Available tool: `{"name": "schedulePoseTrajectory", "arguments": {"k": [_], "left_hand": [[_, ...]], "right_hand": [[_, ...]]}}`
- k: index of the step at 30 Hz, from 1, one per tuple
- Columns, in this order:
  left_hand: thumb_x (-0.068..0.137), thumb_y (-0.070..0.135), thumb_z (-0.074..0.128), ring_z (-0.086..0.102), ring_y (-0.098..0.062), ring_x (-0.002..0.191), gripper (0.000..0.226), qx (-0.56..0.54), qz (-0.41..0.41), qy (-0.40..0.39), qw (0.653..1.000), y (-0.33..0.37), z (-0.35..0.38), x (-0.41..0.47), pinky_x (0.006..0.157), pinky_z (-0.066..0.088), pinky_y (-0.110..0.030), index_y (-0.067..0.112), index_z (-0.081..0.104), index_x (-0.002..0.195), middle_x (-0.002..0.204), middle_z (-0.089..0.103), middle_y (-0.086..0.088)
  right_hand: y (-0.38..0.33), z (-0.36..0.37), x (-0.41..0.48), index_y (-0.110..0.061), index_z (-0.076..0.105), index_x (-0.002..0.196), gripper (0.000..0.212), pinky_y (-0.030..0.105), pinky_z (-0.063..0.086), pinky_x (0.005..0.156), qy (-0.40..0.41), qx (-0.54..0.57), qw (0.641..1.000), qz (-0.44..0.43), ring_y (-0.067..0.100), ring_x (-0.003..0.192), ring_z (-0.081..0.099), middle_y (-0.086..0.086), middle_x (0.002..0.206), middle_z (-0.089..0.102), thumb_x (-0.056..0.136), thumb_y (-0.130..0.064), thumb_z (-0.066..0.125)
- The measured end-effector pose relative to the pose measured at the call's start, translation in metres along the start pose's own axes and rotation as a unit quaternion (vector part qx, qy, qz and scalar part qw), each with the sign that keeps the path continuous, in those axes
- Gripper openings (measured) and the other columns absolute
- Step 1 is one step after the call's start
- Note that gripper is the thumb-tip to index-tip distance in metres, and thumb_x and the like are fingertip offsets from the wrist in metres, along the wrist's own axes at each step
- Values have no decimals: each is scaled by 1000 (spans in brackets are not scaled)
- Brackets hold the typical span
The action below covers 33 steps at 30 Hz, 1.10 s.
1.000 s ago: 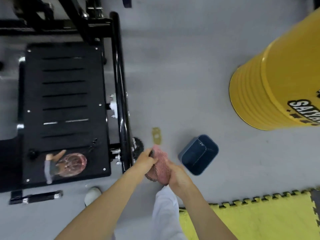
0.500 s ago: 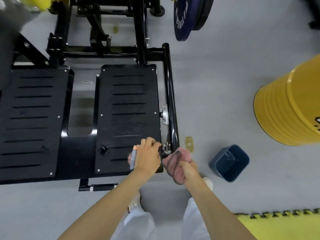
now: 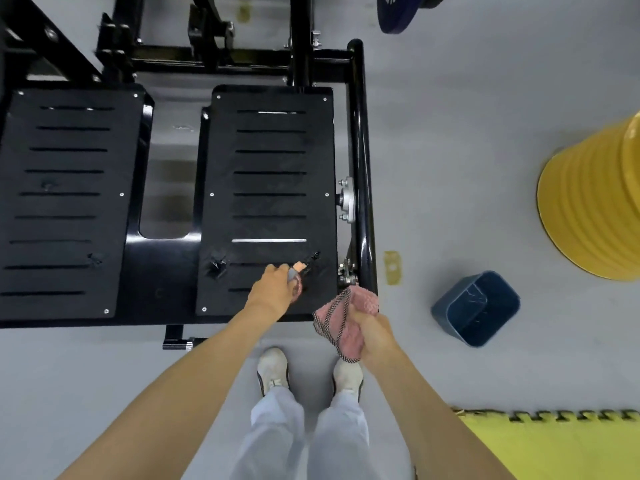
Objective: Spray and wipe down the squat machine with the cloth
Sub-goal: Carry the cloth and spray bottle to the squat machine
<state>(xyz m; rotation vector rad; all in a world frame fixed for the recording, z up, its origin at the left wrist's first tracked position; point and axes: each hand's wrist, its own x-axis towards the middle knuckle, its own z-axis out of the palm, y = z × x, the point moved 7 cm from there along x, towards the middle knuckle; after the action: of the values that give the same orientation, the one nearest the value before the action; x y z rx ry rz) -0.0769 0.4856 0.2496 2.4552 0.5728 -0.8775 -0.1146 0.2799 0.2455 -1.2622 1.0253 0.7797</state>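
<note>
The black squat machine fills the upper left, with a right foot plate (image 3: 270,188) and a left foot plate (image 3: 65,199) inside a black tube frame (image 3: 362,161). My left hand (image 3: 273,289) grips a small spray bottle (image 3: 297,277) over the near end of the right plate; its orange nozzle points away from me. My right hand (image 3: 375,332) holds a bunched pink cloth (image 3: 346,315) with a checked edge, just off the plate's near right corner.
A dark blue bin (image 3: 476,308) stands on the grey floor to the right. A yellow drum (image 3: 592,209) is at the right edge, a yellow foam mat (image 3: 561,448) at the lower right. My white shoes (image 3: 273,370) stand just before the machine. A blue weight plate (image 3: 398,12) hangs at the top.
My left hand left the cloth, took up the spray bottle from the foot plate and now points it along the plate. The view swung left and up, bringing in both foot plates.
</note>
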Motion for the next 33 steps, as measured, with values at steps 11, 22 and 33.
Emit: {"name": "schedulePoseTrajectory", "arguments": {"k": [11, 22, 33], "left_hand": [[98, 27, 51, 53, -25, 85, 19, -40, 103, 63, 992, 110, -150, -98, 77, 45, -35, 9, 52, 93, 93, 45, -4], [86, 15, 66, 44, -17, 66, 24, -48, 154, 224, 961, 219, -406, -279, 50, 28, -20, 11, 50, 70, 65, 42, 0], [84, 5, 58, 37, -17, 60, 16, -95, 209, 359, 905, 256, -554, -336, 49, 24, -26, 7, 48, 71, 63, 40, -3]], "right_hand": [[-141, -10, -129, -13, 64, 84, 12, 40, 54, 69, -90, -32, 995, -33, 25, 70, 65, 9, 79, 70, 80, -16, 75], [-290, 36, -310, -10, 62, 95, 39, 44, 57, 75, -177, -90, 968, -152, 30, 77, 67, 15, 81, 71, 64, -17, 85], [-380, 124, -381, -8, 58, 84, 17, 36, 54, 72, -214, -32, 954, -209, 26, 63, 62, 9, 54, 63, 76, -9, 74]]}}
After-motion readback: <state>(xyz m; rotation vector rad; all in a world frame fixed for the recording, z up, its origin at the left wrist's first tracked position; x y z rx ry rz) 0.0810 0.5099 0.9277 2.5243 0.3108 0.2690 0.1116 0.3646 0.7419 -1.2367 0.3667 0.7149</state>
